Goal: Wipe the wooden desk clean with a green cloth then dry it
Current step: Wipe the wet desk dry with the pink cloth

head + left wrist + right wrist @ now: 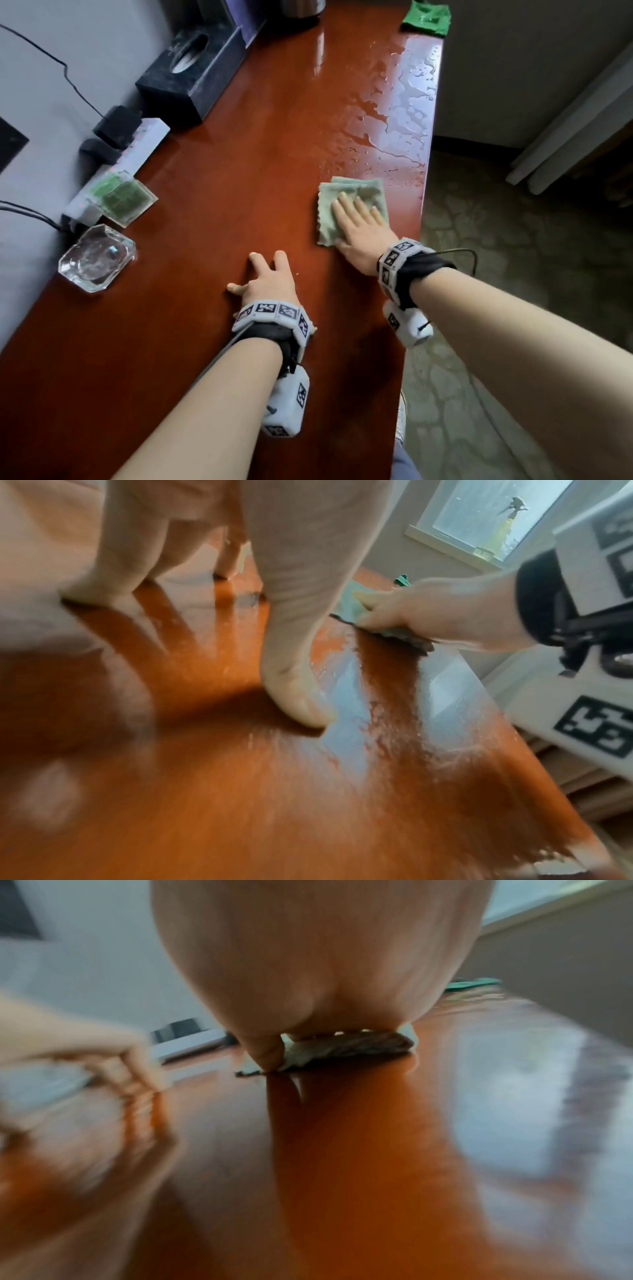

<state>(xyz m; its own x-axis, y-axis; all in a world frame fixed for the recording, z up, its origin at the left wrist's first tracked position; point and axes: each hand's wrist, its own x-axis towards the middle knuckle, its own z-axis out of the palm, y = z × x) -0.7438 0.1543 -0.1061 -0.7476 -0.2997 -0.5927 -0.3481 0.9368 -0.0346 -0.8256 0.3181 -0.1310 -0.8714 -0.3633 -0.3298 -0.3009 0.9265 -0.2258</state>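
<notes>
Right hand point(359, 229): flat, palm down, straight fingers spread over the pale green folded cloth point(349, 205), pressing it to the glossy reddish-brown wooden desk point(222, 192); forearm reaching in from the right edge; thumb tip touching the desk at the cloth's near corner in the right wrist view.
Pale green cloth: under the right palm and fingers, scalloped edge showing to the left of the hand, close to the desk's right edge.
Left hand point(265, 284): propped on spread fingertips on the bare wood, palm lifted, fingers arched, gripping nothing; beside and nearer than the right hand.
Left fingertips point(301, 704): touching the desk, reflected in the gloss.
Water film point(400, 113): streaks and beads beyond the right hand's fingertips, along the right edge.
Bright green crumpled cloth point(426, 17): far ahead of the right hand, at the desk's far right corner.
Clear glass ashtray point(97, 257): left of the left hand, near the wall.
White power strip with black plugs point(116, 161): beyond the ashtray, along the wall.
Black tissue box point(191, 72): farther ahead on the left.
</notes>
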